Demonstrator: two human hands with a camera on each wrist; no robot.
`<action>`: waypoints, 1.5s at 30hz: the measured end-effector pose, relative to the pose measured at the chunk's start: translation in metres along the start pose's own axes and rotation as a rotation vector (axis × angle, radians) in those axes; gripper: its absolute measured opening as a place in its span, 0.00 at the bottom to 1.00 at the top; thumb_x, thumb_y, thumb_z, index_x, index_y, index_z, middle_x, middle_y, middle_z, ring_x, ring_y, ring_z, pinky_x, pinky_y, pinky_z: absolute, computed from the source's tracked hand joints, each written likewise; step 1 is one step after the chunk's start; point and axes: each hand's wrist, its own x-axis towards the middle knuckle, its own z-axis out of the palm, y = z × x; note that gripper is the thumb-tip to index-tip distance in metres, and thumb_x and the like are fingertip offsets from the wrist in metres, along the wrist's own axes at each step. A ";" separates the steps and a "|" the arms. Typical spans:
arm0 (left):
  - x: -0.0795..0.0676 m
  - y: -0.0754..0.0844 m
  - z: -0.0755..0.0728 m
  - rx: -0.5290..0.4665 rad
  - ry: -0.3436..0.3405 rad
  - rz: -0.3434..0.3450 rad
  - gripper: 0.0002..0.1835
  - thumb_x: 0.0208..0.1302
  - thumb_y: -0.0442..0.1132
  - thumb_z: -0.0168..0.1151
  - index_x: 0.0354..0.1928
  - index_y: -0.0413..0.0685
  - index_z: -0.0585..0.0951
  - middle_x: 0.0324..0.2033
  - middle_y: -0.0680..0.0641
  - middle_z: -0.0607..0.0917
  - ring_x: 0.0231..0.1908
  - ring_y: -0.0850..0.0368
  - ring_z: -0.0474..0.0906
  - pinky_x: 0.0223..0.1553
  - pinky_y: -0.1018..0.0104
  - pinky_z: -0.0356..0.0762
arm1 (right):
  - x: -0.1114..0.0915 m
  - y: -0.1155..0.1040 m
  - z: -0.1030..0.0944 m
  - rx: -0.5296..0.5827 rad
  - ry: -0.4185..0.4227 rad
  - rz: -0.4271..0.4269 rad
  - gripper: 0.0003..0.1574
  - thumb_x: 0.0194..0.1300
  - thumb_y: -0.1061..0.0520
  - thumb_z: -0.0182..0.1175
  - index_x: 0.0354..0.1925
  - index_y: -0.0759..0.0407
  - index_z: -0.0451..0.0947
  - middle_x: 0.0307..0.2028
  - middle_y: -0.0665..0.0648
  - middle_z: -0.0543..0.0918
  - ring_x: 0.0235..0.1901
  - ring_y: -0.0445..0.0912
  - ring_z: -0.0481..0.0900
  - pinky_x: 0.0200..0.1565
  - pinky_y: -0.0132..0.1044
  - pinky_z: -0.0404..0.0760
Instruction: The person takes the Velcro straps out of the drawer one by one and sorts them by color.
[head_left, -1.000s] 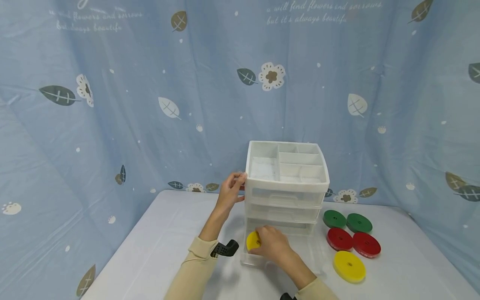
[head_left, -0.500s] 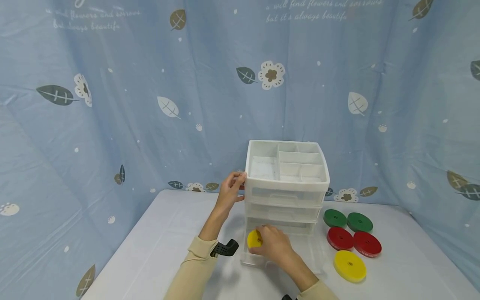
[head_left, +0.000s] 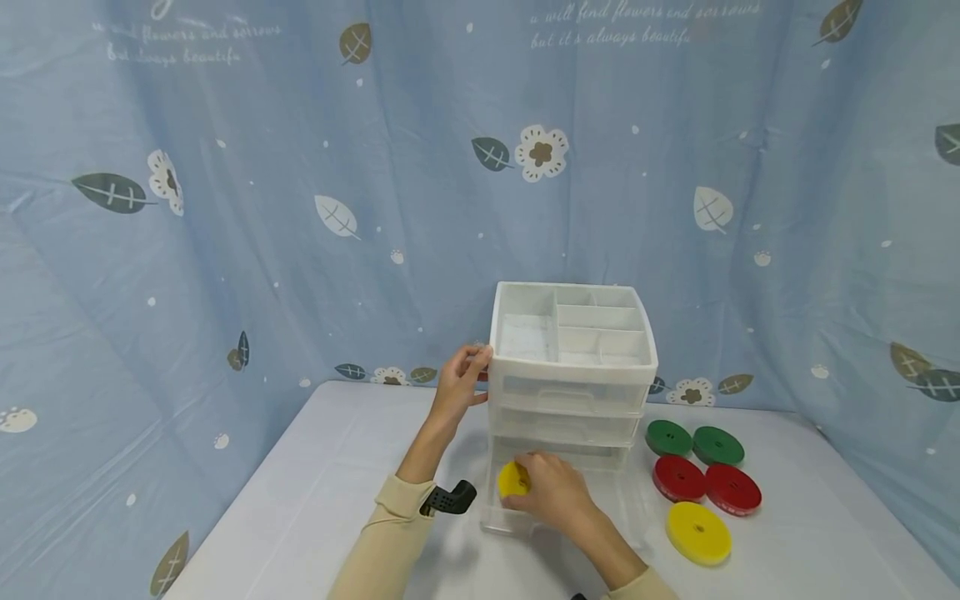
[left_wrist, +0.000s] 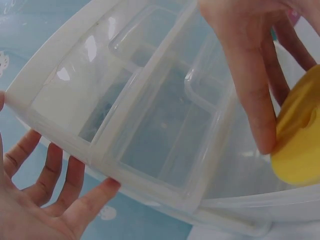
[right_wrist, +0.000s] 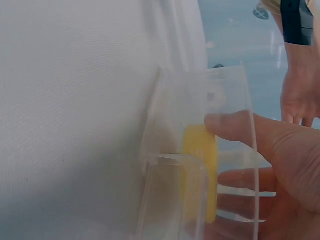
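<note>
My right hand (head_left: pixel 553 490) pinches a yellow disc-shaped roll (head_left: pixel 512 479) with a centre hole, thumb on one side and fingers on the other. The roll is inside the pulled-out clear bottom drawer (head_left: pixel 600 500), near its left side. Through the drawer's clear wall in the right wrist view, the roll (right_wrist: pixel 199 142) shows edge-on beside the thumb. My left hand (head_left: pixel 459 385) touches the left side of the white drawer unit (head_left: pixel 577 367), its fingertips spread along the edge in the left wrist view. Two closed drawers sit above the pulled-out one.
To the right of the unit lie two green rolls (head_left: pixel 717 446), two red rolls (head_left: pixel 733 489) and another yellow roll (head_left: pixel 698 533), all flat on the white table (head_left: pixel 315 492). The unit's top is a divided tray (head_left: pixel 525 333). A patterned blue curtain (head_left: pixel 420 167) hangs behind.
My right hand and the yellow roll have shifted slightly to the right within the drawer, and the roll has turned a little. The left hand stays on the unit's side.
</note>
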 end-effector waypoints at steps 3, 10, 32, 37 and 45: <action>0.000 0.000 0.000 0.000 0.003 -0.005 0.19 0.72 0.55 0.55 0.51 0.49 0.78 0.44 0.47 0.82 0.45 0.51 0.80 0.49 0.44 0.83 | -0.002 0.000 -0.002 0.008 0.001 0.007 0.31 0.45 0.43 0.77 0.44 0.59 0.83 0.31 0.50 0.80 0.27 0.42 0.70 0.28 0.36 0.69; 0.001 0.000 0.000 -0.003 0.000 -0.006 0.18 0.72 0.55 0.55 0.51 0.50 0.77 0.44 0.47 0.81 0.45 0.51 0.79 0.49 0.44 0.83 | -0.004 0.000 -0.011 0.013 0.003 0.018 0.33 0.45 0.43 0.77 0.46 0.58 0.83 0.32 0.49 0.81 0.28 0.42 0.71 0.30 0.36 0.70; 0.000 0.000 0.000 -0.004 -0.007 -0.015 0.18 0.72 0.55 0.54 0.52 0.51 0.77 0.45 0.48 0.81 0.46 0.53 0.79 0.51 0.44 0.82 | -0.027 0.011 -0.058 0.017 0.031 0.100 0.33 0.47 0.44 0.78 0.51 0.52 0.82 0.48 0.51 0.85 0.38 0.43 0.77 0.46 0.45 0.83; -0.001 0.000 0.000 0.001 -0.013 -0.012 0.18 0.72 0.55 0.54 0.53 0.51 0.77 0.46 0.48 0.80 0.47 0.52 0.79 0.51 0.45 0.82 | -0.043 0.022 -0.073 -0.022 0.049 0.155 0.35 0.46 0.42 0.77 0.52 0.50 0.82 0.50 0.51 0.85 0.40 0.43 0.79 0.47 0.48 0.84; -0.001 -0.001 -0.001 -0.001 -0.014 -0.011 0.19 0.72 0.55 0.54 0.53 0.51 0.77 0.46 0.47 0.81 0.50 0.44 0.79 0.51 0.44 0.82 | -0.073 0.051 -0.095 -0.104 0.055 0.220 0.39 0.45 0.36 0.76 0.54 0.50 0.81 0.52 0.55 0.84 0.40 0.47 0.78 0.38 0.47 0.84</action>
